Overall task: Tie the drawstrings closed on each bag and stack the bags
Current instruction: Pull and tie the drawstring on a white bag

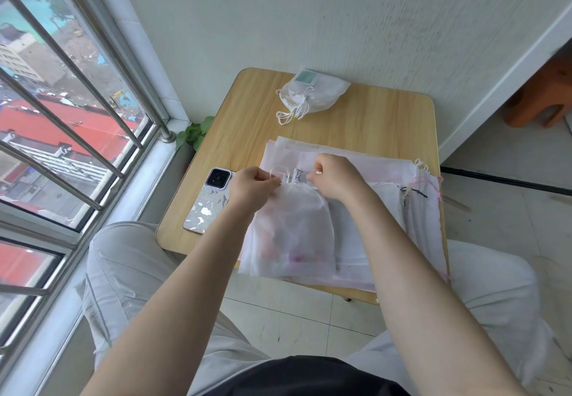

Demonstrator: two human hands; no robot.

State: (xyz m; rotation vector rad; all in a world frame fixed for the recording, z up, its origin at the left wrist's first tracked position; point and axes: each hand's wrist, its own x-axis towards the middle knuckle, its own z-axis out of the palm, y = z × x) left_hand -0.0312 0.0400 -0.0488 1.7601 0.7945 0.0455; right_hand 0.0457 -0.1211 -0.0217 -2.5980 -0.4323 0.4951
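Note:
A sheer white drawstring bag lies on top of a flat pile of several similar white and pink bags on the small wooden table. My left hand pinches the bag's gathered mouth and its white cord on the left. My right hand pinches the cord on the right side of the mouth. A white cord loop shows between the two hands. At the table's far edge sits a small heap of tied white bags, their cords trailing toward me.
A phone in a patterned case lies face down on the table's left side. A barred window runs along the left, a wall stands behind the table, and a green plant peeks at the left corner. My knees flank the table.

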